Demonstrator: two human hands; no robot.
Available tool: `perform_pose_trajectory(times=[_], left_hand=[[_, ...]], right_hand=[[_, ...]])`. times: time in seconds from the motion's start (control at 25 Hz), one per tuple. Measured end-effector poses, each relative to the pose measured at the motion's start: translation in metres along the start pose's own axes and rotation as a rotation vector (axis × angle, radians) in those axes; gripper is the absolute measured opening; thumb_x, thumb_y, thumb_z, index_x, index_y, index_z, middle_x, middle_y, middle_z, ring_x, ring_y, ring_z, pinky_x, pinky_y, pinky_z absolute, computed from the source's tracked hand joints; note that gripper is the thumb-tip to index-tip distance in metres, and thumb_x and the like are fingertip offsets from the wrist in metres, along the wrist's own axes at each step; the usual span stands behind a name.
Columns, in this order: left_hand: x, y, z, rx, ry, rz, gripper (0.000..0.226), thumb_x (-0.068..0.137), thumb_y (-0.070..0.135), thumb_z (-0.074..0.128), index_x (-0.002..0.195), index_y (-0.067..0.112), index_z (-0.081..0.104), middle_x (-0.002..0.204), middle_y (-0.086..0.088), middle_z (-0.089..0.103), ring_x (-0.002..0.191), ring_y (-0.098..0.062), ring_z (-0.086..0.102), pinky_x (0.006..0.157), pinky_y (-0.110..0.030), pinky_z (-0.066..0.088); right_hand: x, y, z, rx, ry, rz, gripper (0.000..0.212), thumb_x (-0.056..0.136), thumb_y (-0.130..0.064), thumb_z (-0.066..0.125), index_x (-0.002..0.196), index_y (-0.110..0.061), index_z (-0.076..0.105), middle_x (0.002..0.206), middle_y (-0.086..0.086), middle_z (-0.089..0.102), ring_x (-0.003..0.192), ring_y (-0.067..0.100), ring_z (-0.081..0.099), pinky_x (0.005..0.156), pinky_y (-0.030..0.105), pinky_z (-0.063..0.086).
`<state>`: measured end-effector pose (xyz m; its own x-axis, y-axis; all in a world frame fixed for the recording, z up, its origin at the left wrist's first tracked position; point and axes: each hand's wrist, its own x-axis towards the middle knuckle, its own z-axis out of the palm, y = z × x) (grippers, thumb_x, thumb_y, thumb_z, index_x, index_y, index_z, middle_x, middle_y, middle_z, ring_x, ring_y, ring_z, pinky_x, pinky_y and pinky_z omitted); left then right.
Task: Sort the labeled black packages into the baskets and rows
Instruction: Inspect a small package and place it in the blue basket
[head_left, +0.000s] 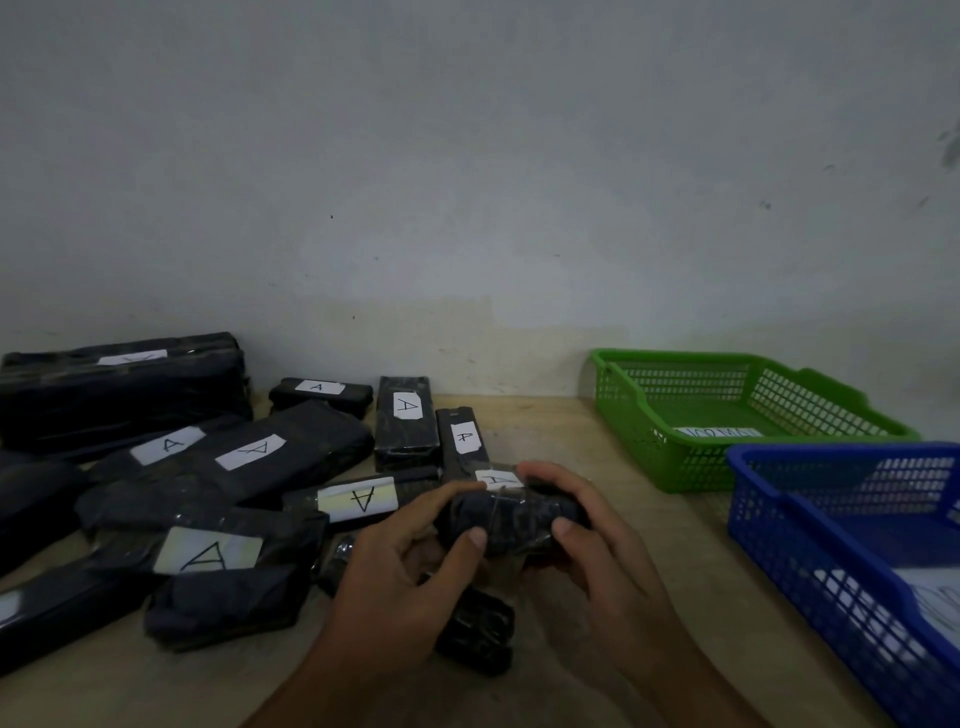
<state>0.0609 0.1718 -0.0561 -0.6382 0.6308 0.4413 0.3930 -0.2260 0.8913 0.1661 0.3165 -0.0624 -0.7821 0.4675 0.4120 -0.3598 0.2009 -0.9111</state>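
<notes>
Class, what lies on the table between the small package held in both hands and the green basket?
Past the right hand gripping the package, only bare wooden table reaches the green basket, as the head view shows.

blue basket (763, 525): cut by right edge; green basket label (719, 432): unreadable; leftmost package (26, 504): cropped

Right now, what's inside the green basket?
In the green basket only a white paper label shows, writing unreadable. Nothing else visible, though the near wall hides part of the floor.
</notes>
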Motion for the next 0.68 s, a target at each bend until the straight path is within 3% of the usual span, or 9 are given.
perform_pose_trajectory(times=[0.08, 0.16, 0.32, 0.44, 0.56, 0.6, 0.68], left_hand=[[0.0, 0.0, 0.0, -0.03, 0.012, -0.01, 0.031, 0.086, 0.011, 0.064, 0.11, 0.03, 0.069, 0.105, 0.008, 0.074, 0.099, -0.013, 0.07, 0.083, -0.026, 0.057], [0.0, 0.001, -0.002, -0.045, 0.024, -0.021, 0.033, 0.087, 0.004, 0.062, 0.106, 0.03, 0.07, 0.102, 0.006, 0.074, 0.096, -0.014, 0.07, 0.079, -0.024, 0.057], [0.0, 0.001, 0.0, -0.035, 0.029, -0.028, 0.032, 0.09, 0.002, 0.058, 0.106, 0.027, 0.069, 0.101, 0.003, 0.074, 0.095, -0.013, 0.07, 0.074, -0.017, 0.055], [0.002, 0.005, 0.0, -0.083, 0.101, 0.014, 0.036, 0.088, -0.002, 0.061, 0.094, 0.029, 0.076, 0.095, 0.003, 0.076, 0.09, -0.011, 0.071, 0.071, -0.016, 0.054], [0.008, 0.005, -0.006, -0.31, 0.156, -0.022, 0.026, 0.079, 0.011, 0.056, 0.094, 0.02, 0.077, 0.094, -0.009, 0.076, 0.084, -0.025, 0.072, 0.066, -0.027, 0.057], [0.01, 0.004, -0.008, -0.431, 0.174, -0.071, 0.03, 0.074, 0.012, 0.054, 0.095, 0.012, 0.075, 0.095, -0.014, 0.074, 0.081, -0.032, 0.071, 0.06, -0.032, 0.057], [0.013, 0.0, -0.011, -0.63, 0.181, -0.151, 0.033, 0.068, 0.009, 0.057, 0.098, 0.0, 0.068, 0.094, -0.026, 0.069, 0.073, -0.042, 0.069, 0.051, -0.034, 0.056]], right_hand=[[0.0, -0.001, 0.0, -0.048, 0.013, -0.035, 0.034, 0.087, -0.015, 0.05, 0.115, -0.023, 0.068, 0.118, -0.002, 0.069, 0.11, 0.015, 0.065, 0.088, 0.028, 0.053], [0.0, -0.001, 0.001, -0.071, 0.018, -0.037, 0.032, 0.087, -0.013, 0.051, 0.11, -0.022, 0.072, 0.11, 0.0, 0.073, 0.101, 0.017, 0.069, 0.078, 0.027, 0.057], [-0.001, -0.003, 0.003, -0.119, 0.008, -0.063, 0.033, 0.088, -0.012, 0.051, 0.112, -0.021, 0.072, 0.109, -0.001, 0.074, 0.102, 0.017, 0.07, 0.081, 0.028, 0.057], [-0.002, -0.005, 0.005, -0.05, 0.016, -0.084, 0.035, 0.091, -0.021, 0.054, 0.124, -0.019, 0.065, 0.119, -0.001, 0.071, 0.107, 0.013, 0.067, 0.082, 0.022, 0.054], [0.003, -0.012, 0.01, 0.1, 0.172, -0.015, 0.056, 0.083, -0.058, 0.063, 0.126, -0.022, 0.06, 0.111, -0.003, 0.072, 0.083, 0.014, 0.07, 0.061, 0.018, 0.052], [0.006, -0.014, 0.008, 0.131, 0.249, 0.045, 0.054, 0.082, -0.06, 0.062, 0.122, -0.025, 0.06, 0.102, -0.006, 0.074, 0.074, 0.017, 0.07, 0.053, 0.019, 0.05], [0.014, -0.013, 0.0, 0.139, 0.334, 0.148, 0.035, 0.09, -0.045, 0.054, 0.121, -0.029, 0.057, 0.092, -0.012, 0.073, 0.069, 0.02, 0.071, 0.044, 0.024, 0.047]])
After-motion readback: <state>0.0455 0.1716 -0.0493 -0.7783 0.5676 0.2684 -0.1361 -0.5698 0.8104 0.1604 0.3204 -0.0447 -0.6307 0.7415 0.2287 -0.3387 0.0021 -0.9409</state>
